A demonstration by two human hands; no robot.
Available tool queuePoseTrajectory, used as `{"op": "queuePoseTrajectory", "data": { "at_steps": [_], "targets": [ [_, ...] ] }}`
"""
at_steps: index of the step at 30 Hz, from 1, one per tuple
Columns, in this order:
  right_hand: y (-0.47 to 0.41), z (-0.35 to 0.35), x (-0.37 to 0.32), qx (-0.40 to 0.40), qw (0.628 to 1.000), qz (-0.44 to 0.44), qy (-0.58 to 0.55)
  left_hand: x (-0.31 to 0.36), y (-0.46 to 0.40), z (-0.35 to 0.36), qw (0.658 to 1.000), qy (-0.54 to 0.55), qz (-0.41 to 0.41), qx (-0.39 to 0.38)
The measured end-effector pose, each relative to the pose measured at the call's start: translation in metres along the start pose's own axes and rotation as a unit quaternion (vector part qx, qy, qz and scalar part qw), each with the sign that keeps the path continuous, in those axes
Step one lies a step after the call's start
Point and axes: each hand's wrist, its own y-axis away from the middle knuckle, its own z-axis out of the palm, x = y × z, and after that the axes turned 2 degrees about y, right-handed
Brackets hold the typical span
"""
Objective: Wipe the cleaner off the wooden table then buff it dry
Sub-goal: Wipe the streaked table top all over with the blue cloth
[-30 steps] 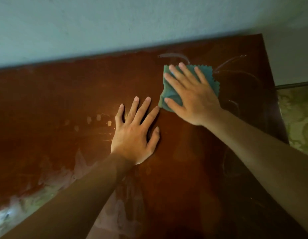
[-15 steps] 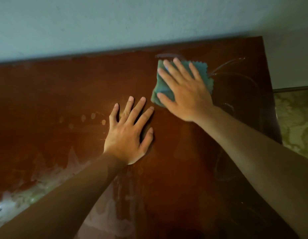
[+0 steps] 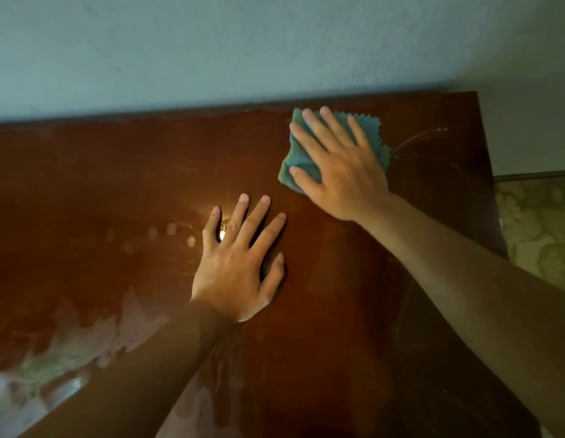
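Both hands lie flat-fingered: right hand (image 3: 341, 172) presses cloth (image 3: 374, 143), left hand (image 3: 240, 263) on table (image 3: 116, 184).

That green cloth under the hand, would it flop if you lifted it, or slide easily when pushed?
Probably floppy: the green cloth bunches under the right hand. Likely light, being thin with pinked edges. It should slide readily, since the wooden table looks glossy.
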Motion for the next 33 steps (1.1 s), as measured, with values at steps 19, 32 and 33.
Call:
{"op": "queuePoseTrajectory", "data": {
  "at_steps": [19, 32, 33],
  "targets": [
    [-0.036, 0.0, -0.036, -0.034, 0.996, 0.08, -0.002, 0.002, 0.0, -0.004, 1.0, -0.004, -0.003, -0.011],
    [-0.045, 0.002, -0.05, -0.024, 1.0, 0.002, -0.015, 0.001, -0.001, -0.003, 1.0, -0.015, -0.001, -0.024],
    [-0.036, 0.001, -0.035, -0.011, 1.0, 0.021, -0.014, 0.0, 0.0, -0.003, 1.0, -0.013, 0.0, -0.022]
  ]
}}
